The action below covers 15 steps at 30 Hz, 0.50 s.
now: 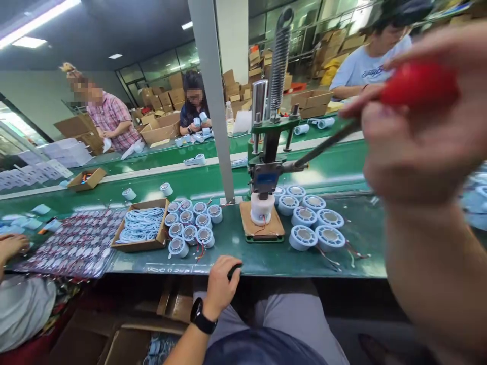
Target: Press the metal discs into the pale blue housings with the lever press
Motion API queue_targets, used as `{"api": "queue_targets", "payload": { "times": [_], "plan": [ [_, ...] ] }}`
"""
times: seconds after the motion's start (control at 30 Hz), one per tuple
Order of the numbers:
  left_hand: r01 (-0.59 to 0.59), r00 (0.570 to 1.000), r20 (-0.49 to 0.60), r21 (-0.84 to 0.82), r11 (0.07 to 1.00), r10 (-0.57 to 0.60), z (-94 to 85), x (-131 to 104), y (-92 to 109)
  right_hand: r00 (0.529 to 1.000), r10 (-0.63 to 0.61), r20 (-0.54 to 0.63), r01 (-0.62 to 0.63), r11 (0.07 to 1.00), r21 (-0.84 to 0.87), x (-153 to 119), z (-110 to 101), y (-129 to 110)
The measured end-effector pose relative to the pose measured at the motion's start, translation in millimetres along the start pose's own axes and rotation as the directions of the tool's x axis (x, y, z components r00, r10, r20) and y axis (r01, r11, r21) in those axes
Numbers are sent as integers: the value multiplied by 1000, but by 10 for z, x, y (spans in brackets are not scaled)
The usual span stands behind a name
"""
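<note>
My right hand (411,152), raised close to the camera and blurred, is wrapped round the red ball knob (422,83) of a lever (329,141). The lever belongs to a green hand press (266,175) with a tall spring. Under its ram sits a white round piece (262,207) with red wires, on a brown pad (249,223). My left hand (222,281), with a black watch at the wrist, lies at the table's front edge, fingers curled on a small black object (234,270) whose kind I cannot make out.
Several light-blue round housings with wires (304,235) stand right of the press, and more (189,233) to its left. Beyond them lie a box of blue cords (142,225) and wired parts (72,241). A metal post (215,91) rises behind. Co-workers sit and stand opposite; another's hand (13,246) is at left.
</note>
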<state>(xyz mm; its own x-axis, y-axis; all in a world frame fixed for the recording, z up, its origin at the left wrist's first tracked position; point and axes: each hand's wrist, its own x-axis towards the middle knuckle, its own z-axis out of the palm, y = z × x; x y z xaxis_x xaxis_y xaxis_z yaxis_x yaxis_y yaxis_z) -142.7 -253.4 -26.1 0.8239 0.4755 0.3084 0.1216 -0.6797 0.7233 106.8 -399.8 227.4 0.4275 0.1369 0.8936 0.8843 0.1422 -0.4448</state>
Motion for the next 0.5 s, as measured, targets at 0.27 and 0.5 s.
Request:
{"api": "queue_targets", "payload": {
  "times": [0.27, 0.5],
  "plan": [
    [-30, 992, -125, -67, 997, 22, -200, -196, 43, 973, 102, -206, -71, 986, 154, -1011, 766, 645],
    [426, 888, -420, 595, 682, -188, -1984, 443, -634, 728, 683, 57, -671, 727, -147, -2310, 1141, 902]
  ]
}}
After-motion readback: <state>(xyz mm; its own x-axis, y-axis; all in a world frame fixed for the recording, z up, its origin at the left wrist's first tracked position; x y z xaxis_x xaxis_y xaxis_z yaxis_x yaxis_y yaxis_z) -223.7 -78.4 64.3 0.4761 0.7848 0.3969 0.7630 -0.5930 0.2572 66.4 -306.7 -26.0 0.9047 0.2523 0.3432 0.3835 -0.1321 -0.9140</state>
